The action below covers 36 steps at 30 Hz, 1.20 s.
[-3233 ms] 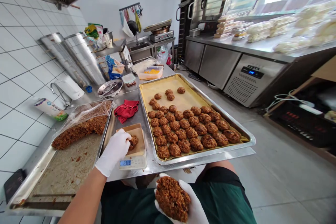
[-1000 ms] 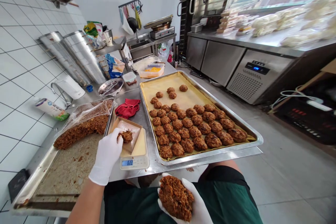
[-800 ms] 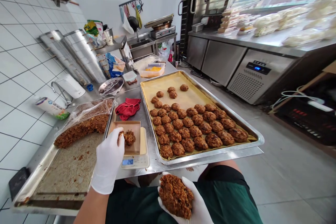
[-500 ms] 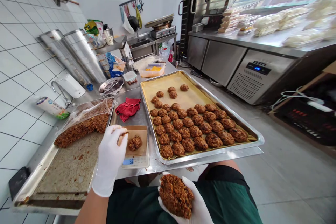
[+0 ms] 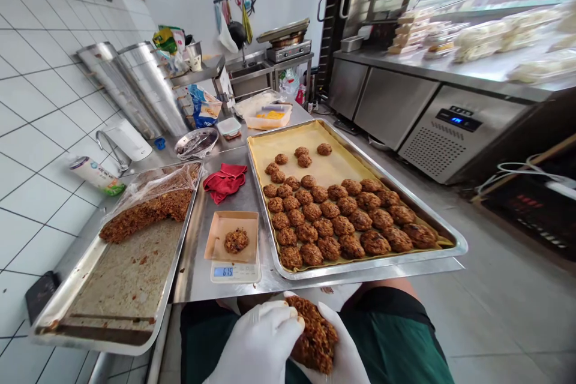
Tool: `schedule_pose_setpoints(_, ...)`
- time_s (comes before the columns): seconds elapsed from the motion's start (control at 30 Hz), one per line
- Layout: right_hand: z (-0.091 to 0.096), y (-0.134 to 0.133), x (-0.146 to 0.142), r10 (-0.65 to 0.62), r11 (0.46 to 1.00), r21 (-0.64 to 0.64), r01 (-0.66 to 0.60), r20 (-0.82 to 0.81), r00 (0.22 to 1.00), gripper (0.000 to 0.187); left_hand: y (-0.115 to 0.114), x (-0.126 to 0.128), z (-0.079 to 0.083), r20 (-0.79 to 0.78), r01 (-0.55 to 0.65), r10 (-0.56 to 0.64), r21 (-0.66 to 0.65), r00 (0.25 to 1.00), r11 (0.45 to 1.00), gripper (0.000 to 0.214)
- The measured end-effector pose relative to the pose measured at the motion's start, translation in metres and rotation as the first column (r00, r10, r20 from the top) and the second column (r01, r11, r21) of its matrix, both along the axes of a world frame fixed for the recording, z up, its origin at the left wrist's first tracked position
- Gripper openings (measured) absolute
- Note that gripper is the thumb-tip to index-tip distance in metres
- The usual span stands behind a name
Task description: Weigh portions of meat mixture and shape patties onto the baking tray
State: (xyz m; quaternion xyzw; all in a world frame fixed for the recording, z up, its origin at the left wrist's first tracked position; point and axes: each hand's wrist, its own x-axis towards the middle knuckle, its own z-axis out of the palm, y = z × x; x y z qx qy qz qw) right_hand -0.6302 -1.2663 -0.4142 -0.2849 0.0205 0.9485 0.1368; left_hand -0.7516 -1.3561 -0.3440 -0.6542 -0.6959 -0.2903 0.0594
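My gloved right hand [image 5: 348, 345] cups a large lump of sticky brown mixture [image 5: 317, 336] above my lap. My gloved left hand [image 5: 261, 336] is at the lump's left side, its bent fingers gripping the edge. On the table beyond my hands, a small digital scale [image 5: 222, 273] bears a brown paper tray [image 5: 215, 243] with one small piece of the mixture [image 5: 236, 240] in it. The display seems to read 61.5. To the right, a lined baking tray [image 5: 360, 271] holds rows of shaped brown balls [image 5: 330, 210].
At the left lies a metal tray [image 5: 121, 270] with more mixture [image 5: 148, 213] partly under plastic film. A red cloth [image 5: 225, 182] lies behind the scale. Farther back are a bowl [image 5: 197, 143], a lidded tub [image 5: 229, 127] and a plastic container [image 5: 270, 117]. A steel counter [image 5: 382, 87] stands at the right.
My left hand has left the paper tray on the scale and come down to the lump in my right hand. The scale's reading has changed. The view has shifted slightly.
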Motion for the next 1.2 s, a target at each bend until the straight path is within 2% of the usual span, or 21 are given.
schedule_pose_setpoints(0.13,-0.004,-0.003,-0.003,-0.004,0.996,-0.091,0.002,-0.015,1.000,0.036,0.001,0.006,-0.008,-0.182,-0.036,0.052,0.087,0.982,0.996,0.030)
schedule_pose_setpoints(0.2,-0.004,-0.004,-0.002,0.002,0.996,-0.093,-0.004,-0.024,1.000,0.036,0.001,0.008,-0.012,-0.206,-0.046,0.059,0.067,0.977,0.997,0.031)
schedule_pose_setpoints(0.37,-0.004,-0.002,0.001,0.009,0.995,-0.102,-0.008,0.003,1.000,0.024,0.003,0.013,-0.012,-0.037,-0.002,-0.001,-0.092,0.999,0.996,0.029)
schedule_pose_setpoints(0.43,-0.006,0.000,0.002,-0.019,0.994,-0.106,0.020,0.009,1.000,0.023,0.003,0.015,-0.008,0.020,0.015,-0.013,-0.135,1.000,0.991,0.023)
schedule_pose_setpoints(0.5,-0.008,0.002,0.002,-0.037,0.994,-0.101,0.036,-0.001,0.999,0.025,0.000,0.010,0.001,0.018,0.081,-0.079,-0.162,0.997,0.983,0.020)
schedule_pose_setpoints(0.57,-0.010,0.004,0.004,-0.047,0.991,-0.130,0.045,-0.014,0.999,0.029,-0.003,-0.008,0.013,0.022,0.151,-0.149,-0.161,0.989,0.975,0.029)
schedule_pose_setpoints(0.63,-0.009,0.006,0.005,-0.040,0.981,-0.190,0.033,-0.036,0.999,0.037,-0.004,-0.040,0.024,0.075,0.107,-0.097,-0.156,0.992,0.982,0.039)
schedule_pose_setpoints(0.67,-0.008,0.006,0.005,-0.037,0.975,-0.219,0.025,-0.051,0.998,0.040,-0.002,-0.060,0.027,0.104,-0.022,0.039,-0.158,0.994,0.987,0.038)
schedule_pose_setpoints(0.7,-0.007,0.006,0.005,-0.038,0.970,-0.242,0.021,-0.067,0.997,0.043,0.002,-0.080,0.028,0.128,-0.141,0.170,-0.206,0.977,0.968,0.034)
schedule_pose_setpoints(0.77,-0.006,0.005,0.006,-0.042,0.964,-0.264,0.018,-0.085,0.995,0.044,0.013,-0.115,0.021,0.107,-0.238,0.281,-0.300,0.954,0.924,0.029)
schedule_pose_setpoints(0.87,-0.007,0.004,0.006,-0.047,0.963,-0.268,0.023,-0.081,0.996,0.039,0.033,-0.147,0.001,0.134,-0.136,0.228,-0.485,0.964,0.864,0.041)
schedule_pose_setpoints(0.97,-0.009,0.004,0.008,-0.041,0.962,-0.274,0.018,-0.078,0.996,0.041,0.047,-0.158,-0.014,0.214,-0.049,0.189,-0.527,0.958,0.848,0.038)
schedule_pose_setpoints(1.1,-0.008,0.006,0.010,-0.060,0.961,-0.274,0.049,-0.030,0.998,0.038,0.056,-0.179,-0.014,0.356,0.008,0.219,-0.538,0.909,0.843,0.027)
schedule_pose_setpoints(1.2,-0.009,0.006,0.010,-0.065,0.962,-0.267,0.059,-0.017,0.998,0.037,0.062,-0.200,-0.009,0.508,0.062,0.262,-0.536,0.821,0.842,0.027)
